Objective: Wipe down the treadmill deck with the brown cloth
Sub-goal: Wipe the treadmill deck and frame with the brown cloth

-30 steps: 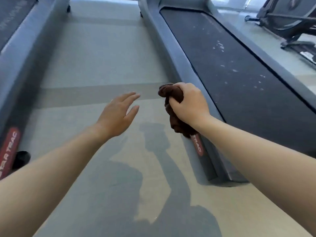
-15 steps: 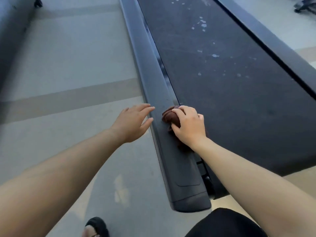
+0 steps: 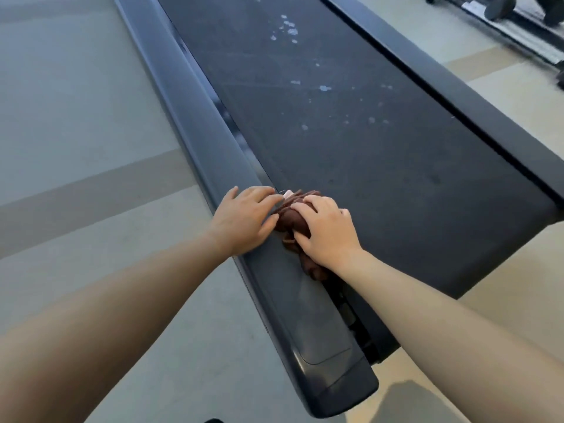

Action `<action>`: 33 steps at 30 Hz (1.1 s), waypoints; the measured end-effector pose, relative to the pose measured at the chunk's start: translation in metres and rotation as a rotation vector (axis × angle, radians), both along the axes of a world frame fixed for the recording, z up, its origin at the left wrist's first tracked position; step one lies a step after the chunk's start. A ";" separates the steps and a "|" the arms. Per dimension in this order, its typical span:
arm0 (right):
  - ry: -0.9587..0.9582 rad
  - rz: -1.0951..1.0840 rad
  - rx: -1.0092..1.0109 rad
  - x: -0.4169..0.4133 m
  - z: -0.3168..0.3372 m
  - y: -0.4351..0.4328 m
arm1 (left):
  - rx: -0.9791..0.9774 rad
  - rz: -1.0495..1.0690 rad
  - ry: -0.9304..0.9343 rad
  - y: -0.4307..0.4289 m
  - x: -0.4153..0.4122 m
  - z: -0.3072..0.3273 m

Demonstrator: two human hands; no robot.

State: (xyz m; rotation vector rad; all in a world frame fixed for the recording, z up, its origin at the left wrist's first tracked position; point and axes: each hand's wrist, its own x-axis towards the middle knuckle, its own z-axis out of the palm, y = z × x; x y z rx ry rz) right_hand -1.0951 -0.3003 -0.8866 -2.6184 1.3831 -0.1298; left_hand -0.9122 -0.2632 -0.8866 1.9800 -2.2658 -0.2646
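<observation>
1. Since half a second ago, left hand (image 3: pixel 247 219) now flat on rail (image 3: pixel 195 117), fingers touching cloth (image 3: pixel 288 218).
2. Right hand (image 3: pixel 325 232) clutching bunched cloth at belt (image 3: pixel 351 132) edge, between both hands.

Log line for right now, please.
phase: wiping | right hand: pressing bunched brown cloth at side rail/belt edge | left hand: flat on side rail | belt: specks remain

I see a dark brown cloth (image 3: pixel 290 219) with a small pink tag against the black belt (image 3: pixel 351 141), which is flecked with pale whitish spots. The side rail (image 3: pixel 195 117) reads dark grey, and the floor (image 3: pixel 76 117) is grey-green crossed by a tan stripe.
</observation>
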 end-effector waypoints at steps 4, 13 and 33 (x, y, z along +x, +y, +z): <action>-0.187 -0.101 0.036 -0.012 -0.011 -0.035 | -0.028 0.080 -0.019 -0.025 -0.009 -0.020; -0.207 0.107 0.197 -0.058 -0.013 -0.104 | 0.085 0.357 -0.163 0.000 -0.042 -0.016; -0.286 0.319 0.107 -0.102 -0.035 -0.062 | 0.052 0.763 -0.167 0.063 -0.181 -0.041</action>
